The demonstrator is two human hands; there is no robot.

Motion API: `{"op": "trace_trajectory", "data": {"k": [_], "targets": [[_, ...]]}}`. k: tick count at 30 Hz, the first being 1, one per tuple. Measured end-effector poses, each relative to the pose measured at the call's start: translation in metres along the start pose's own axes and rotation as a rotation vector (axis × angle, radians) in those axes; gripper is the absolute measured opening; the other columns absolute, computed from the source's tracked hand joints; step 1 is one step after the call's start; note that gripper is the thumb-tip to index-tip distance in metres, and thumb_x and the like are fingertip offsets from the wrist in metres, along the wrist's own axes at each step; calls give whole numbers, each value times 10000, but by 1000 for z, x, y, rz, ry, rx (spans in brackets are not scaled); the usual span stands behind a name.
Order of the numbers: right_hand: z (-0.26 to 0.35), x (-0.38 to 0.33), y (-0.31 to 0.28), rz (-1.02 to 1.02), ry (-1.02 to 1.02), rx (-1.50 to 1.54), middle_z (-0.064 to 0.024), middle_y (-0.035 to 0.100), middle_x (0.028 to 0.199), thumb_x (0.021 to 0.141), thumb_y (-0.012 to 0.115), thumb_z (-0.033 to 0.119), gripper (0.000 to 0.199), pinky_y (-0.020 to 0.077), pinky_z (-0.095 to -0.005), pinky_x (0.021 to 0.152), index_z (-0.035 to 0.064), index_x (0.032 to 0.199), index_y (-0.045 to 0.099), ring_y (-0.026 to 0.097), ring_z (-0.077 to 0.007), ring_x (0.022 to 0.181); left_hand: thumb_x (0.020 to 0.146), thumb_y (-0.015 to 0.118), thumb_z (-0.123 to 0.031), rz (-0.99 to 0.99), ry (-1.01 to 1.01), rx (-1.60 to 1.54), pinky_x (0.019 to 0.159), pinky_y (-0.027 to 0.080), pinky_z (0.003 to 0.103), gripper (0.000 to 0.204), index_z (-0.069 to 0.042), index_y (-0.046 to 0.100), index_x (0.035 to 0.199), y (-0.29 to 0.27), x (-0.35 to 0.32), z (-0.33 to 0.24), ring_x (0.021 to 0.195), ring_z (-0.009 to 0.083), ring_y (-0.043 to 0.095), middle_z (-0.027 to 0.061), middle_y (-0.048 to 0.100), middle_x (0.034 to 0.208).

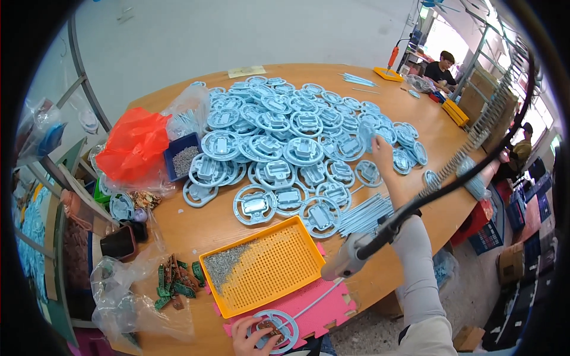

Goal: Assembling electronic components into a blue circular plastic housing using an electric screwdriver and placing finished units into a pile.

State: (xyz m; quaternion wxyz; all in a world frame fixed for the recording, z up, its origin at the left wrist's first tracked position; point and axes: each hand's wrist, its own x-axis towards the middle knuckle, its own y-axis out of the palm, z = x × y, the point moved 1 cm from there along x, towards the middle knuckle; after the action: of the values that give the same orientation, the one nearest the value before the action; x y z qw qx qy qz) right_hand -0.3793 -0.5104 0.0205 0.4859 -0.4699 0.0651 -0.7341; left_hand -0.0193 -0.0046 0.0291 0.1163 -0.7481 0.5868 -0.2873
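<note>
Light-blue ring (pixel 295 333), one, with a stick (pixel 317 298) running up and right from it, over the pink foam mat (pixel 341 308) at the near edge of the wooden table (pixel 184 231); left hand (pixel 249 339), gripping the ring at its left rim, fingertips on a brown circuit board (pixel 270 328) within it; right hand (pixel 382 151), stretched to the right flank of the heap of blue parts (pixel 279 127), and whether its fingers are closed on a piece I cannot tell; yellow tray (pixel 276 289), just beyond the ring, its near side over the mat; grey tool (pixel 346 258), hanging by the tray's right corner and narrowing my room there; loose sticks (pixel 365 215), bundled between heap and right forearm; wood I see showing left of the heap and toward the table's right edge; blue box (pixel 487 236), below that edge, its pale printing too small for me to read
</note>
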Motion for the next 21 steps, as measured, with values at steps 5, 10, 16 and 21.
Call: {"op": "trace_trajectory", "data": {"k": [5, 10, 16, 21], "targets": [[26, -40, -77, -85, 126, 303, -49, 579, 673, 915, 525, 146, 210, 403, -248, 581, -43, 841, 577, 525, -81, 648, 659, 780, -113, -25, 52, 94, 892, 418, 426, 236, -60, 669, 861, -7, -1, -1, 1079, 330, 486, 122, 574, 1114], [141, -143, -171, -453, 256, 630, -54, 598, 915, 939, 506, 137, 226, 437, -241, 701, -41, 1072, 548, 546, -90, 816, 637, 747, -83, -21, 20, 111, 929, 388, 434, 227, -68, 674, 851, -9, -9, 6, 1109, 334, 455, 117, 555, 1101], [268, -316, -225, -227, -200, 518, -130, 649, 921, 870, 557, 78, 167, 529, -319, 710, -6, 1011, 586, 646, -183, 808, 664, 731, -52, 153, -37, -293, 851, 476, 376, 432, -24, 618, 1079, -28, -19, -2, 1142, 281, 518, 153, 528, 1240], [366, -335, -165, 666, -610, 563, -130, 628, 1117, 696, 699, 164, 431, 531, -290, 630, 0, 1089, 635, 635, -217, 774, 597, 812, -513, 210, -193, -1160, 1081, 227, 482, 1338, -142, -159, 1441, -17, -34, -21, 1354, 372, 228, 220, 19, 1503]]}}
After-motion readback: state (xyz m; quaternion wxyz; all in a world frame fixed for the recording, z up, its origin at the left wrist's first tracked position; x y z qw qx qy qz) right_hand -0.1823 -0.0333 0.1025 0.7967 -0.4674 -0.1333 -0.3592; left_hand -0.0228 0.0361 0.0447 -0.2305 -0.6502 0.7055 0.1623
